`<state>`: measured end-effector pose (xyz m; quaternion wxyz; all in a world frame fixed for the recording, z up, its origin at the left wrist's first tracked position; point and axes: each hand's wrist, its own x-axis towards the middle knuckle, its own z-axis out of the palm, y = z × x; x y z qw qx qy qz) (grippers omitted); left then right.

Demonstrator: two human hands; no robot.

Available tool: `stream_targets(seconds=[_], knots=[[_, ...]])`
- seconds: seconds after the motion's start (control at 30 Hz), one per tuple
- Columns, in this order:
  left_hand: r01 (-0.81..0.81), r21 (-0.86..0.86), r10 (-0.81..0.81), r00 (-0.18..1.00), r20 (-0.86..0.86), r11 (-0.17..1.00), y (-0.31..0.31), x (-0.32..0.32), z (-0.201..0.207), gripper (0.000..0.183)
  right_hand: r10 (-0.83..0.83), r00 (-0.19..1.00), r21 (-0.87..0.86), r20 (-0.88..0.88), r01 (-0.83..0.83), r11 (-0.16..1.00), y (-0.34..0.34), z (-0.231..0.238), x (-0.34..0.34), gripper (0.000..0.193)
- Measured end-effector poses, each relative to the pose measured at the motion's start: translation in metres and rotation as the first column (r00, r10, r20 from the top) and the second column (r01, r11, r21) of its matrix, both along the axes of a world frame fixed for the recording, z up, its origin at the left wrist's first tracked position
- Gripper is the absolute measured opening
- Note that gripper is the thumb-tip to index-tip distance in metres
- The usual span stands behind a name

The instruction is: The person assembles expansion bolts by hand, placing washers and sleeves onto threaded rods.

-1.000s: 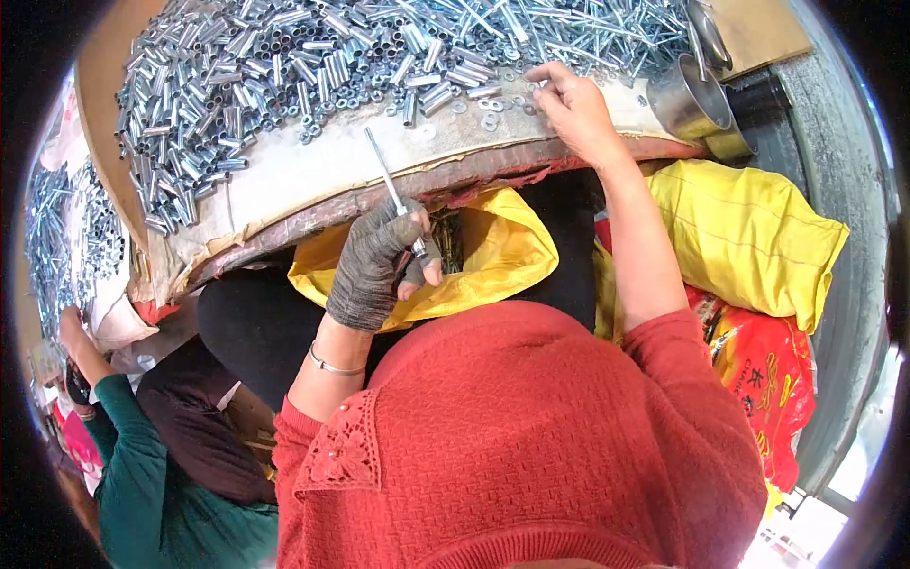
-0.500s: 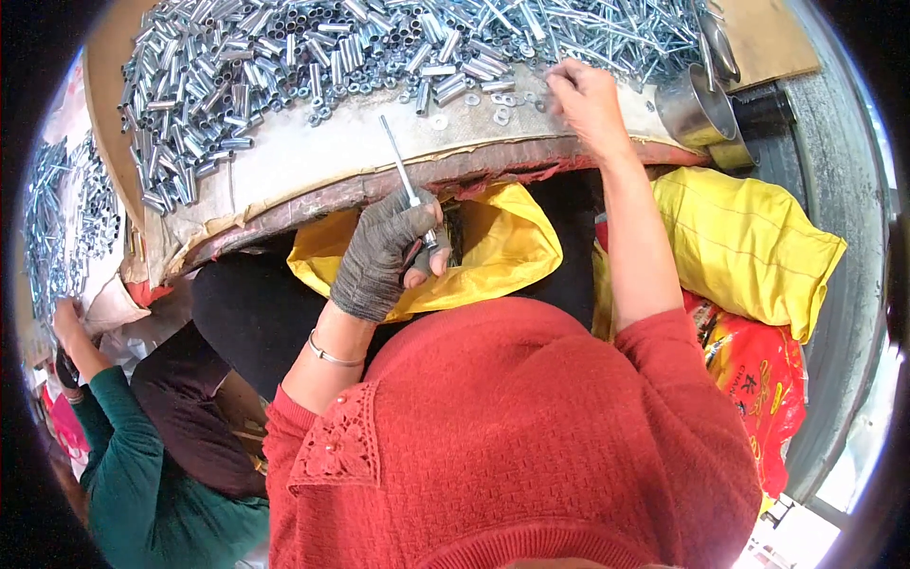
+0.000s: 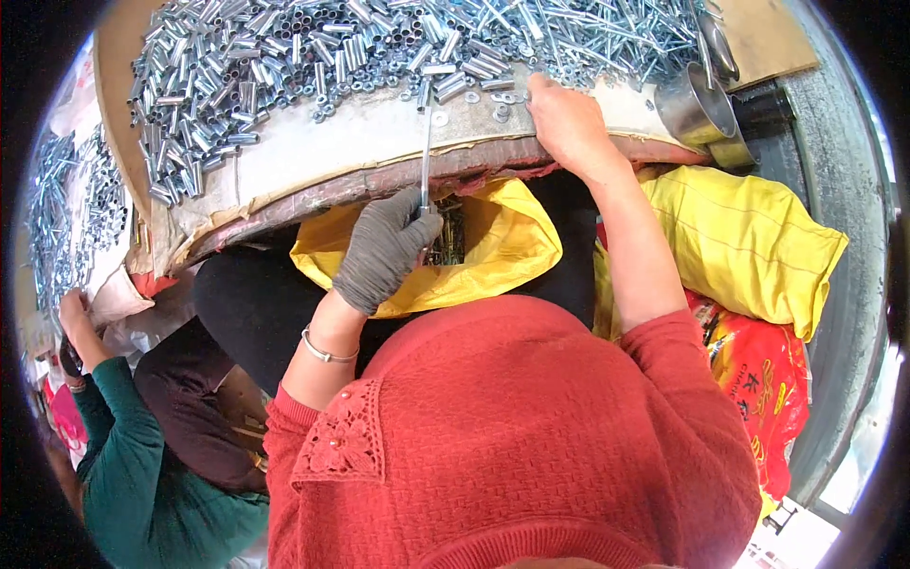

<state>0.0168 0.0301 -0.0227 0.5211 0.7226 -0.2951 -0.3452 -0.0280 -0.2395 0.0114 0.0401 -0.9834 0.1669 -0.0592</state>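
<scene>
My left hand (image 3: 379, 251), in a grey glove with the fingertips bare, grips a long thin bolt (image 3: 426, 156) near its lower end. The bolt points up and away from me, its far tip close to the pile's edge. Below that hand gapes a yellow woven bag (image 3: 512, 232) with metal pieces (image 3: 445, 242) inside. My bare right hand (image 3: 569, 123) reaches onto the table, fingers bent together at the edge of the small nuts and washers. Whatever its fingertips pinch is hidden. A few loose washers (image 3: 500, 112) lie just left of it.
Metal sleeves (image 3: 246, 95) are heaped at left, long bolts (image 3: 635, 38) at right. A metal cup (image 3: 690, 106) stands at the table's right edge, above a folded yellow sack (image 3: 749, 237) and a red bag (image 3: 758, 398). At left, a person in a green sleeve (image 3: 128, 417) works.
My left hand has turned so that the bolt stands straighter and its tip lies further right. My right hand has shifted left and slightly nearer along the small parts.
</scene>
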Motion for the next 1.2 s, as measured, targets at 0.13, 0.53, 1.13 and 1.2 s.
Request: stream_targets(seconds=[0.13, 0.53, 1.13, 1.2], knots=[[-0.139, 0.250, -0.088, 0.688, 0.720, 0.958, 0.001, -0.008, -0.001, 0.019, 0.081, 0.978, 0.476, 0.193, -0.166, 0.864, 0.025, 0.022, -0.015, 0.012], [-0.094, 0.202, -0.087, 0.677, 0.731, 0.975, 0.001, -0.008, 0.013, 0.018, 0.058, 0.975, 0.966, 0.213, -0.219, 0.136, 0.050, 0.045, -0.030, 0.012], [-0.198, -0.029, 0.139, 0.568, 0.811, 0.980, 0.013, 0.009, 0.011, 0.020, 0.202, 0.970, 0.986, 0.138, -0.115, -0.122, 0.059, 0.064, 0.015, 0.021], [-0.198, -0.152, 0.240, 0.571, 0.785, 0.968, 0.012, 0.013, 0.007, 0.018, 0.228, 0.956, 0.980, 0.184, -0.161, -0.116, 0.073, 0.061, 0.032, 0.025]])
